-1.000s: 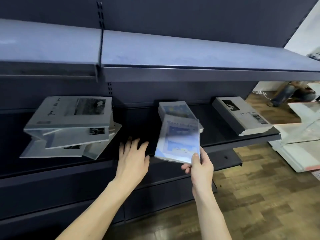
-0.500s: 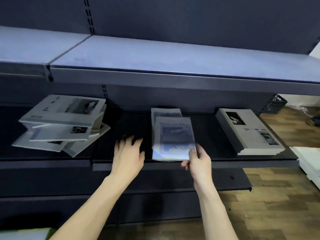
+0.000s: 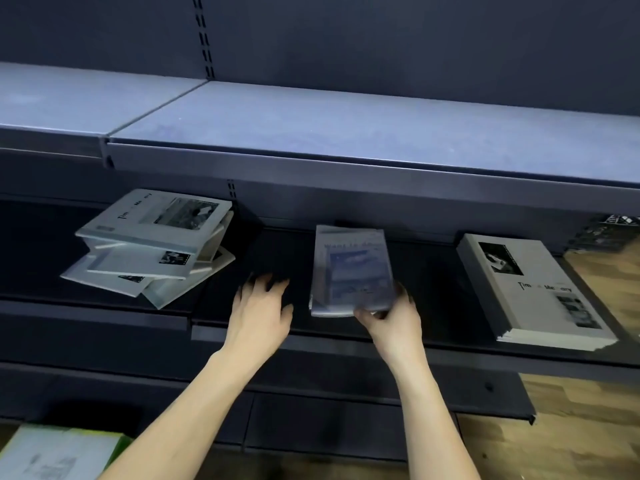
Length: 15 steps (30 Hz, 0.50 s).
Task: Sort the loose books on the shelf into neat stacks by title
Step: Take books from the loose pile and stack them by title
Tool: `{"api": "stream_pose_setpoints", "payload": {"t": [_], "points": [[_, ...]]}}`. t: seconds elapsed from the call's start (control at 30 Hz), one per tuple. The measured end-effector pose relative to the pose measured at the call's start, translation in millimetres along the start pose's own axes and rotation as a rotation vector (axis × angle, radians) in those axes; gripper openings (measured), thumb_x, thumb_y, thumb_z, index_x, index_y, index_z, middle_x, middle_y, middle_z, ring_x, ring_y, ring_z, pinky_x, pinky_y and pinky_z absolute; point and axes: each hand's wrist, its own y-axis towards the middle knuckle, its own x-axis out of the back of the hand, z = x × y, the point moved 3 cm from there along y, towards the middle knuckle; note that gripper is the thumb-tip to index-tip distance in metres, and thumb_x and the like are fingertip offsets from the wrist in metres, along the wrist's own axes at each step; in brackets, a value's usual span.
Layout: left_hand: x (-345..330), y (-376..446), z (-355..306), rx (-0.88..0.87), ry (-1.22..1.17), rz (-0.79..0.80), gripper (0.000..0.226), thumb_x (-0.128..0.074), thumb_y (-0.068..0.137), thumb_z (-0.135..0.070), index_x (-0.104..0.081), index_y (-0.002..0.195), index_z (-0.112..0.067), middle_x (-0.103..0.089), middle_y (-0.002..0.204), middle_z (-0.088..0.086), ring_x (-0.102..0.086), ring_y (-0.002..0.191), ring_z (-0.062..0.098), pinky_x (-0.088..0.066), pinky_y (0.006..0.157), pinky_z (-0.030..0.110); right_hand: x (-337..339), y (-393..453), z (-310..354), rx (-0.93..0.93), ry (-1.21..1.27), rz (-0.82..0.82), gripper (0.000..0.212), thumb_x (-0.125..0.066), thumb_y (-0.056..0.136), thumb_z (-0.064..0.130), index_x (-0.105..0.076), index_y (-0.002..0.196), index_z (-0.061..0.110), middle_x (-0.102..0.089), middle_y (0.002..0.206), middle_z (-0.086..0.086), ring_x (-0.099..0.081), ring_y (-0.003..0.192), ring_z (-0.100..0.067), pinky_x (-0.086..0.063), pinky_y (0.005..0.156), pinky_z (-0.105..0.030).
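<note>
On the dark middle shelf (image 3: 433, 271), the right hand (image 3: 391, 317) pinches the near edge of a blue book (image 3: 351, 268) lying on what seems, through blur, a matching blue one. The left hand (image 3: 259, 310) rests flat beside it, fingers spread. Let go askew, the book could slide off. A crooked grey pile (image 3: 152, 247) left risks toppling.
</note>
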Motion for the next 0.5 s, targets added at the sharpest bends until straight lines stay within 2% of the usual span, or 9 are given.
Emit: {"api": "stream_pose_setpoints", "payload": {"t": [0.1,0.2,0.3,0.5], "points": [[0.2,4.3,-2.6,0.004,-0.018,0.008,0.052,-0.053,0.096,-0.031,-0.042,0.146,-0.027,-0.04,0.147,0.006,-0.034,0.136,0.031,-0.033,0.111,0.042,-4.2,6.2,-6.3,0.019,-0.116,-0.053,0.07,-0.084,0.074,0.038,-0.053,0.134,0.018,-0.056,0.12,-0.005,-0.049,0.102,-0.014,-0.046,0.085,-0.027],[-0.3,10.3,-2.5,0.007,-0.008,0.009,0.051,-0.054,0.095,-0.032,-0.043,0.144,-0.026,-0.041,0.146,0.006,-0.035,0.136,0.03,-0.037,0.108,0.042,-10.9,14.7,-14.6,-0.002,-0.254,-0.099,0.08,-0.076,0.071,0.056,-0.053,0.137,0.017,-0.058,0.126,-0.008,-0.045,0.119,-0.029,-0.043,0.099,-0.041],[-2.3,17.0,-1.7,0.015,-0.005,0.034,0.051,-0.054,0.095,-0.033,-0.043,0.145,-0.026,-0.041,0.146,0.006,-0.034,0.137,0.031,-0.038,0.108,0.042,-15.4,23.5,-17.4,-0.019,-0.334,-0.09,0.085,-0.073,0.074,0.06,-0.051,0.14,0.013,-0.057,0.135,-0.01,-0.041,0.127,-0.033,-0.031,0.104,-0.04],[-4.7,28.1,-1.2,0.014,-0.003,0.05,0.054,-0.05,0.097,-0.037,-0.035,0.148,-0.028,-0.034,0.151,0.004,-0.026,0.143,0.027,-0.035,0.111,0.041,-20.0,29.2,-21.6,-0.058,-0.195,-0.048,0.087,-0.076,0.076,0.055,-0.045,0.145,0.013,-0.047,0.147,-0.009,-0.033,0.137,-0.031,-0.032,0.11,-0.039]]}}
